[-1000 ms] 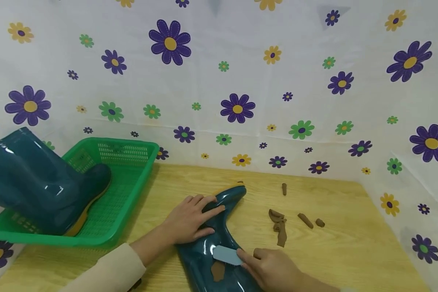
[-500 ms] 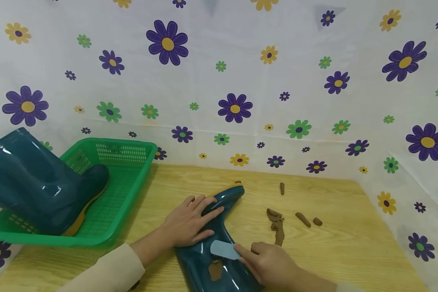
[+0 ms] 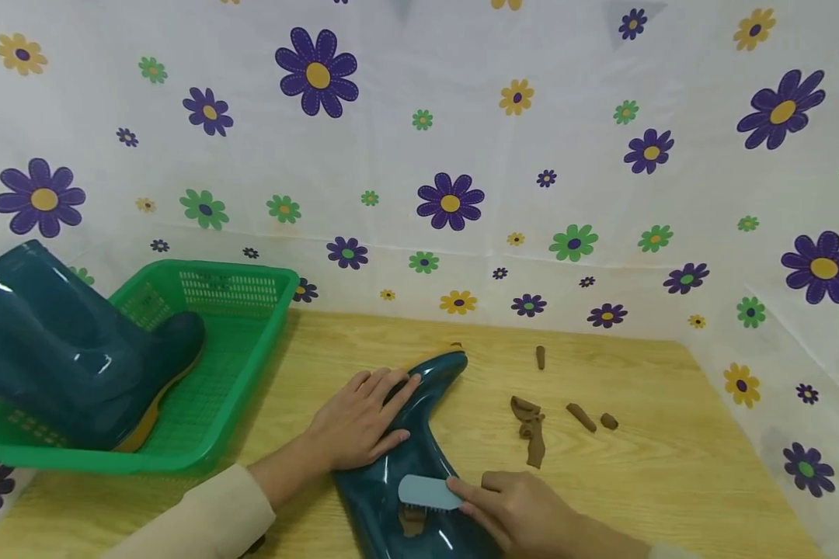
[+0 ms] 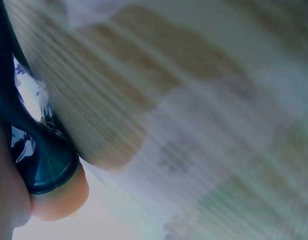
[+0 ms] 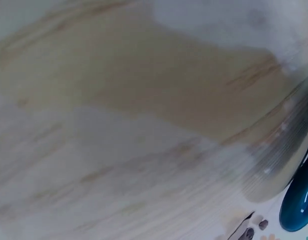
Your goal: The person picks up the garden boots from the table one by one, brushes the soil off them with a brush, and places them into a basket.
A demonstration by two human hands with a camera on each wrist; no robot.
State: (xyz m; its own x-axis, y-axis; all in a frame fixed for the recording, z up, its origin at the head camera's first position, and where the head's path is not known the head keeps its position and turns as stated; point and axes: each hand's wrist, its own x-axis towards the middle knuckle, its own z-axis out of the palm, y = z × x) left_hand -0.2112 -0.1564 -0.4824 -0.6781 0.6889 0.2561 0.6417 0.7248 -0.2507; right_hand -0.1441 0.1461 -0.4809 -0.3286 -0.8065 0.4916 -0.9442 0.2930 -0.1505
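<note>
A glossy dark teal rubber boot (image 3: 374, 497) with a yellow sole lies on its side on the wooden table. My left hand (image 3: 363, 419) rests on its foot part, fingers extended over the surface and thumb toward the shaft. My right hand (image 3: 520, 512) grips a light blue brush (image 3: 426, 492), its short bristles facing down over the boot's shaft. Beneath the bristles sits a brown clay-like patch (image 3: 412, 524), its upper part covered by the brush. In the left wrist view the boot (image 4: 48, 165) shows at the left edge; much of that view is blurred.
A green plastic basket (image 3: 252, 365) at the left holds another teal boot (image 3: 77, 357). Several brown clay-like pieces (image 3: 531, 431) lie on the table (image 3: 643, 481) to the boot's right. A white flowered cloth (image 3: 377, 124) hangs behind and along the right side.
The brush moved up slightly, then came back down onto the upper part of the brown patch. The left hand stays on the boot, its index finger shifted slightly. The head view shifted a little.
</note>
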